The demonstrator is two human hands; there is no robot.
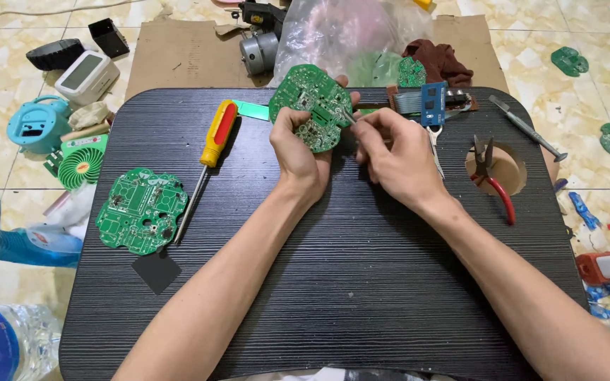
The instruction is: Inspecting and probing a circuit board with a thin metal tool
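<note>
Board point(312, 106) — green, round-edged — sits tilted above the black tray table point(361, 282), clamped in my left hand point(298, 152) so my right hand point(397, 152), pinching a thin metal tool point(348, 115), reaches its face.

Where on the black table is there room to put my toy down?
The near half of the black table is bare between the forearms and on either side of them. The far edge is crowded: screwdriver, loose circuit board, pliers, and both hands at a board.

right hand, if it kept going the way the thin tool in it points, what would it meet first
Probably the green circuit board in the left hand: the right hand aims its thin metal tool leftward, and the tip already looks at the board's edge.
</note>
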